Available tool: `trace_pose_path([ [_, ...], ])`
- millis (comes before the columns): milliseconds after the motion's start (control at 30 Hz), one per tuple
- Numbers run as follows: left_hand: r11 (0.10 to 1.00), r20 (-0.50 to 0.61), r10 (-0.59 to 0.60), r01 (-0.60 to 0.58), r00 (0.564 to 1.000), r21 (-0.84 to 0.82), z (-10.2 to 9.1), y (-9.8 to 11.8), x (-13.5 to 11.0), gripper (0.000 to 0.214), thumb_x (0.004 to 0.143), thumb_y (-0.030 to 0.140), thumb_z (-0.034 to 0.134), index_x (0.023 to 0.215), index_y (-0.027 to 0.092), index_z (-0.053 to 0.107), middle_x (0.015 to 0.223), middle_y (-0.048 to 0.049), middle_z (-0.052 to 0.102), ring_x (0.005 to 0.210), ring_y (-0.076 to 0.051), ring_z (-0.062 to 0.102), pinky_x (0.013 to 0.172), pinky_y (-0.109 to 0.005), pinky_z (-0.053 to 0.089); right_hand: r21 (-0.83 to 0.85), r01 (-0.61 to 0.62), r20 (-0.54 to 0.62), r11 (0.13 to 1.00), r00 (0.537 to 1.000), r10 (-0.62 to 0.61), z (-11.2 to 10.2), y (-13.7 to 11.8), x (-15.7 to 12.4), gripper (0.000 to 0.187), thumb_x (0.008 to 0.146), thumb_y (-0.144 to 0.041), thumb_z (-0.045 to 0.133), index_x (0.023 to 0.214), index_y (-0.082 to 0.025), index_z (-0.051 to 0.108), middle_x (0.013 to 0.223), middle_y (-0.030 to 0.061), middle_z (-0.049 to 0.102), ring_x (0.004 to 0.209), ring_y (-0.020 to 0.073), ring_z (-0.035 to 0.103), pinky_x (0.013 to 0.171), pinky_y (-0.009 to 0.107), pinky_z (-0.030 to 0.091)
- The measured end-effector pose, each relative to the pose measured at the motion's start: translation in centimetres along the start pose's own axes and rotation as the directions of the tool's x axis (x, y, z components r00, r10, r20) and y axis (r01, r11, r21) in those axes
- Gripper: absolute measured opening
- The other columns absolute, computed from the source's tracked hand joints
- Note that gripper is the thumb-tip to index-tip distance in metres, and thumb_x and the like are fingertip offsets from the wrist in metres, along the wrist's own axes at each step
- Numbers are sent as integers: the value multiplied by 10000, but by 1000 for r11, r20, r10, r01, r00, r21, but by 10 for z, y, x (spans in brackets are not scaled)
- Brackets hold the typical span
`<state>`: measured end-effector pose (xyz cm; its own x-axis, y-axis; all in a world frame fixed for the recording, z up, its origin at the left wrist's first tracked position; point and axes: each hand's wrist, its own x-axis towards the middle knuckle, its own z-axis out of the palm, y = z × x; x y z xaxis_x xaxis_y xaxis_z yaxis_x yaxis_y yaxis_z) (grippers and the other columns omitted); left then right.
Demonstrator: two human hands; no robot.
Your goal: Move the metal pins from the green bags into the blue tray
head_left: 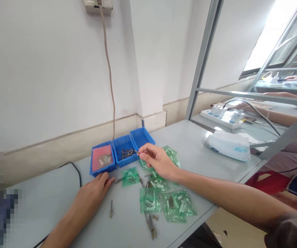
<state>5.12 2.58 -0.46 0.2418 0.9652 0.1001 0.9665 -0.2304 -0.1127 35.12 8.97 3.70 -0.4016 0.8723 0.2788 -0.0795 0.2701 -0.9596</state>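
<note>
My right hand (pixel 156 160) is closed in a pinch above the front right corner of the middle blue bin (pixel 116 162). A small metal pin, its tip just showing, is between the fingertips. Dark pins (pixel 127 153) lie loose inside that bin. My left hand (pixel 95 189) rests on the table with fingers apart, against the front of the left blue bin (pixel 103 170), which holds a pink sheet (pixel 98 156) and a clear bag of parts (pixel 105 159). Close to its thumb are a pin (pixel 118 181) and a small green bag (pixel 129 176).
Several green bags of metal parts (pixel 178 206) and loose pins (pixel 151 225) are spread over the grey table (pixel 122 230). Another blue bin (pixel 141 136) stands behind. A white plastic pack (pixel 228 144) lies beside the metal frame (pixel 202 62). Another person's arm (pixel 275 112) is beyond it.
</note>
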Motion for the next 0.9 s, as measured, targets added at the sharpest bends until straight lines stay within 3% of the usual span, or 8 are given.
trace_pose_path([
  [300,1000,-11,18,-18,1000,-13,-1,1,0,339,1124,423,323,947,231,541,903,-17,695,773,-216,730,605,-288,378,147,-16,55,989,998,8,1,4,1,310,1034,-503,622,1013,-195,640,796,-28,564,574,90,465,587,266,412],
  [400,1000,-17,6,-6,1000,-20,-1,1,-1,338,1122,440,329,951,232,534,900,-12,693,759,-210,729,601,-284,377,123,-11,47,992,999,6,1,4,0,307,1032,-503,623,1014,-196,623,889,-8,600,587,85,480,582,264,413],
  [567,1000,-6,-4,4,1000,-17,-5,3,0,306,1118,436,346,971,236,525,932,-15,710,801,-210,737,609,-276,374,11,-1,33,1000,999,0,2,-1,-2,272,1036,-482,615,992,-215,590,828,-30,544,630,108,496,584,260,424],
  [900,999,14,-27,27,1000,-34,-8,5,0,297,1110,436,360,967,242,533,939,-13,726,796,-203,730,596,-267,351,3,-7,-7,1000,1000,7,3,0,-3,255,1000,-472,670,1023,-236,576,790,-36,512,659,135,481,599,271,454],
])
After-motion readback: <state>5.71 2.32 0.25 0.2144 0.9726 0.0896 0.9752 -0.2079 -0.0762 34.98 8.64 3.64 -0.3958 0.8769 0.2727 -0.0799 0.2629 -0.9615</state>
